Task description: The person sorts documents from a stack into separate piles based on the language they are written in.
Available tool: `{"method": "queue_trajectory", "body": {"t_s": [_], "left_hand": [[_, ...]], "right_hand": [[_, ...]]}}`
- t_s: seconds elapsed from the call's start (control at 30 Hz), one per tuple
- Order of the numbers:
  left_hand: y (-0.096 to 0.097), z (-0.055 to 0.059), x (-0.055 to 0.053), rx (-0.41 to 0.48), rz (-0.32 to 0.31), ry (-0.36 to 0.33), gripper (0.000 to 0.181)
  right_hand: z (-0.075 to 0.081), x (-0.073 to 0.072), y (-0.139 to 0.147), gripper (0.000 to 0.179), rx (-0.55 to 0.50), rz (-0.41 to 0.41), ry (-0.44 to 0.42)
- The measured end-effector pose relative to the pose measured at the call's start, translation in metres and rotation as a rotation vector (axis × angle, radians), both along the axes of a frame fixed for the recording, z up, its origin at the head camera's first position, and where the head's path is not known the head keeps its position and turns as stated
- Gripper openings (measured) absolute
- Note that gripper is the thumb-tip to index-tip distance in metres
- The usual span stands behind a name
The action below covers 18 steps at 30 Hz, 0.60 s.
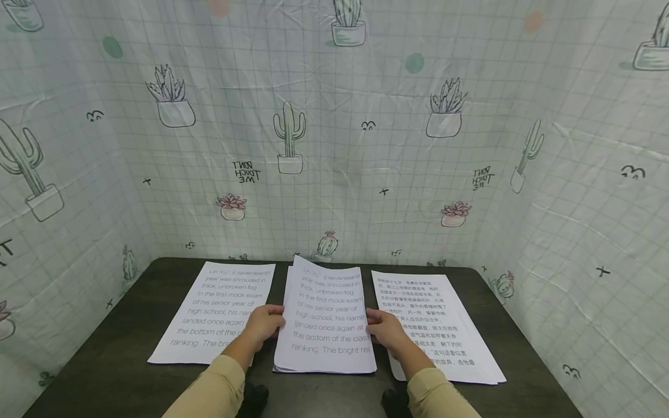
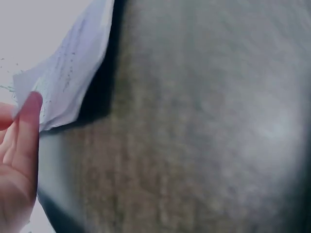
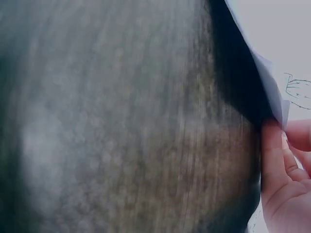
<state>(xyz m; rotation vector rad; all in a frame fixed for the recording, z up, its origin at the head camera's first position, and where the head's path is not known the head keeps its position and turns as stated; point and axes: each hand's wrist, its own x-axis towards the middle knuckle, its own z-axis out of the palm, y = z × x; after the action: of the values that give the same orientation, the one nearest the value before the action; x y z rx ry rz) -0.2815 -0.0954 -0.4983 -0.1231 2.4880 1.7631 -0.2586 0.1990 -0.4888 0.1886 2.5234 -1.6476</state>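
A small stack of printed paper sheets (image 1: pixel 329 316) is at the middle of the dark table, its English text facing up and its top left corner raised. My left hand (image 1: pixel 263 324) pinches the left edge of these sheets between thumb and fingers. At the opposite edge, my right hand (image 1: pixel 387 331) pinches the paper in the same way. The left wrist view shows the sheet (image 2: pixel 73 63) bent up at the fingertips. In the right wrist view the paper's edge (image 3: pixel 269 80) runs down into the pinch, with dark shadow beside it.
Another sheet with the same English text (image 1: pixel 209 319) lies to the left, partly behind my left forearm. On the right lies a stack with Chinese text (image 1: pixel 439 325), partly covered by my right hand. A cactus-print curtain (image 1: pixel 334 191) stands behind the dark table (image 1: pixel 99 371).
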Motion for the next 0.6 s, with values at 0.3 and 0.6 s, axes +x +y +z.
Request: {"method": "queue_trajectory", "body": {"t_s": [0.3,0.6], "left_hand": [[-0.0029,-0.0027,-0.0024,0.174,-0.037,-0.024,0.046],[0.0009,0.0006,-0.004,0.335,-0.03,-0.019,0.047]], "right_hand": [[0.0015,-0.0004,0.0013,0.052,-0.009,-0.004,-0.011],[0.0032,-0.0016,0.0019,0.055,-0.002,-0.024,0.011]]}}
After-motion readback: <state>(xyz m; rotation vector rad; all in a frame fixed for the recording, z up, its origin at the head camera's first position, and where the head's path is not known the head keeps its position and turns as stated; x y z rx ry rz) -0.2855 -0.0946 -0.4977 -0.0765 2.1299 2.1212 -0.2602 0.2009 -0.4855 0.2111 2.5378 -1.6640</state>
